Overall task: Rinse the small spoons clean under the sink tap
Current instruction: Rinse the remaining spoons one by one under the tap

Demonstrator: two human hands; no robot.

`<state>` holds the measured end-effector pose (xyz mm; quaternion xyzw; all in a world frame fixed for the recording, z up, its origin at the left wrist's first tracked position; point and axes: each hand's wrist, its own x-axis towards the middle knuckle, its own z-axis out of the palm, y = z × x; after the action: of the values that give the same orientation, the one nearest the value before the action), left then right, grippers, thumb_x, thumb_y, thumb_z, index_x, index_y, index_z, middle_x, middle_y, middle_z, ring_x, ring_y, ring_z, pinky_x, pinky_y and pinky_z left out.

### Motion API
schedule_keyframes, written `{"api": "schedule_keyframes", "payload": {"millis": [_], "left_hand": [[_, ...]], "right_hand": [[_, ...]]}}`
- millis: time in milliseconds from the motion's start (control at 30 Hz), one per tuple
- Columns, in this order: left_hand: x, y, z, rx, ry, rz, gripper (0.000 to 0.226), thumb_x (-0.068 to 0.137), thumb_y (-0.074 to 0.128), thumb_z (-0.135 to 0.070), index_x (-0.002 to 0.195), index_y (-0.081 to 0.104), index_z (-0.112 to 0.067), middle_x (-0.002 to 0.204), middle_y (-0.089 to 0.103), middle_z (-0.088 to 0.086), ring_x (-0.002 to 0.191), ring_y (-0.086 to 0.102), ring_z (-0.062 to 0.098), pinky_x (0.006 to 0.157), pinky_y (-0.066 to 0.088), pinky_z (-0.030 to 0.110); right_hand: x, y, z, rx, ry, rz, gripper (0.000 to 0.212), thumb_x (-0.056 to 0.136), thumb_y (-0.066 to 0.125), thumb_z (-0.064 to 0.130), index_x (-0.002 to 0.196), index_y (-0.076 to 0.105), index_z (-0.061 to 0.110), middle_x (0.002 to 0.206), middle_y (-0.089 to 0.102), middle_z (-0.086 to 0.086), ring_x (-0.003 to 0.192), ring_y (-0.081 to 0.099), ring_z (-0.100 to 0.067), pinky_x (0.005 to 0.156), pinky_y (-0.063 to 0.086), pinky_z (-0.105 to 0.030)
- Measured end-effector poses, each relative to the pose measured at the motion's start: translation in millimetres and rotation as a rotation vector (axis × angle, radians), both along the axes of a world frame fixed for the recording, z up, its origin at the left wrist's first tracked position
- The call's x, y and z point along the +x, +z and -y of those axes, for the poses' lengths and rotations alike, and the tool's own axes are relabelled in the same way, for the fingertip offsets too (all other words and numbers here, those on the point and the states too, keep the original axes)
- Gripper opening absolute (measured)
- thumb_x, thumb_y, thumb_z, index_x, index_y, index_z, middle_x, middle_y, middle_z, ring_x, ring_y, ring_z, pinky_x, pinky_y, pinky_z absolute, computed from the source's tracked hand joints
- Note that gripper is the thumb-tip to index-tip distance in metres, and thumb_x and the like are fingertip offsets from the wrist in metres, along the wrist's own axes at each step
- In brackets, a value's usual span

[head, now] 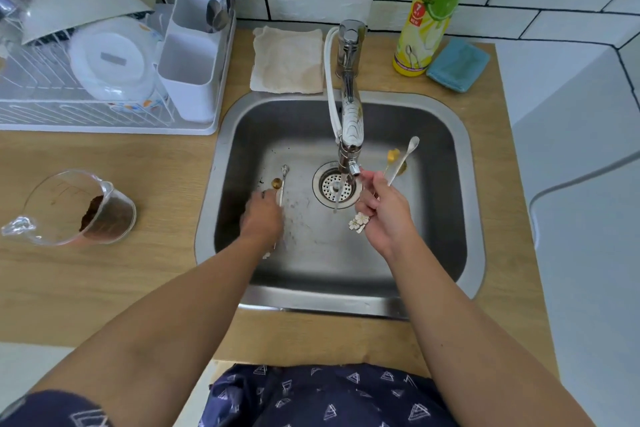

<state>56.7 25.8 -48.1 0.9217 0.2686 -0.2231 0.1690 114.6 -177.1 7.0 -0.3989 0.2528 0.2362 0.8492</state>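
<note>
Both hands work inside the sink [464,184]. Right hand [384,215], fingers curled, grips a small bunch of spoons: a white-bowled spoon [403,163] and a gold spoon [393,156] stick up past the fingers, and a flower-shaped handle end [360,221] hangs below the palm. How many spoons are in that bunch is unclear. Bunch sits just beside the tap [350,107] nozzle, right of the water stream [337,192], not plainly under it.

Left hand [261,218] is down on the basin floor, fingers closing on a silver spoon [283,184]; a small gold spoon [276,183] lies touching it. Blur hides whether the grip is complete.

Water falls straight onto the drain strainer [336,187]. Dark specks scatter the basin floor near the left hand.

Risks, as judged: thin wet handles held several at once could slip and drop. Loose specks could stick to rinsed spoons set down again. Water striking a bowl face-up would splash toward the wooden counter [104,288].

Around: a measuring jug [81,208] with brown residue lies tipped on the counter, left. Dish rack [86,80] with bowls, cutlery holder [194,45], folded cloth [287,59], dish soap bottle [436,7], blue sponge [457,64] behind.
</note>
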Motion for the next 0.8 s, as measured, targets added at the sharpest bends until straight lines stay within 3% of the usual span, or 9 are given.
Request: {"api": "schedule_keyframes", "payload": {"millis": [200,333,533,700,800], "left_hand": [[1,-11,-1,0.086,0.011,-0.077,0.031,0.096,0.045,0.001,0.126,0.052,-0.003,0.122,0.059,0.021,0.109,0.062,0.036,0.075,0.048,0.039],[6,-10,-8,0.038,0.132,-0.079,0.03,0.098,0.05,-0.003,0.127,0.051,0.003,0.123,0.06,0.025,0.111,0.062,0.04,0.084,0.054,0.043],[6,10,-10,-0.006,0.127,0.018,0.019,0.099,0.056,-0.009,0.114,0.06,0.001,0.104,0.068,0.018,0.094,0.068,0.031,0.077,0.057,0.037],[5,41,15,-0.287,0.203,0.145,0.015,0.094,0.057,-0.012,0.094,0.068,-0.002,0.085,0.073,0.009,0.082,0.075,0.023,0.078,0.059,0.03],[7,56,42,-0.422,0.19,0.252,0.012,0.094,0.058,-0.013,0.09,0.068,-0.007,0.077,0.073,0.005,0.068,0.074,0.013,0.067,0.056,0.017]], "right_hand": [[0,-8,3,0.089,0.014,-0.064,0.029,0.107,0.05,0.018,0.086,0.069,0.01,0.088,0.075,-0.003,0.035,0.026,-0.003,0.036,0.021,-0.017],[0,-11,4,0.105,0.022,-0.062,0.028,0.107,0.052,0.023,0.09,0.069,0.01,0.09,0.075,-0.004,0.035,0.026,-0.003,0.037,0.021,-0.017],[0,-14,2,0.095,0.034,-0.063,0.03,0.107,0.054,0.026,0.088,0.071,0.01,0.09,0.076,-0.003,0.036,0.025,-0.003,0.037,0.023,-0.017],[-4,-19,-4,-0.226,0.103,-0.031,0.013,0.1,0.067,0.023,0.097,0.07,0.012,0.091,0.075,-0.005,0.038,0.027,-0.003,0.036,0.024,-0.018],[-11,-19,-9,-0.384,0.198,-0.024,0.006,0.092,0.076,0.022,0.091,0.072,0.018,0.071,0.058,0.0,0.041,0.025,-0.005,0.037,0.023,-0.02]]}}
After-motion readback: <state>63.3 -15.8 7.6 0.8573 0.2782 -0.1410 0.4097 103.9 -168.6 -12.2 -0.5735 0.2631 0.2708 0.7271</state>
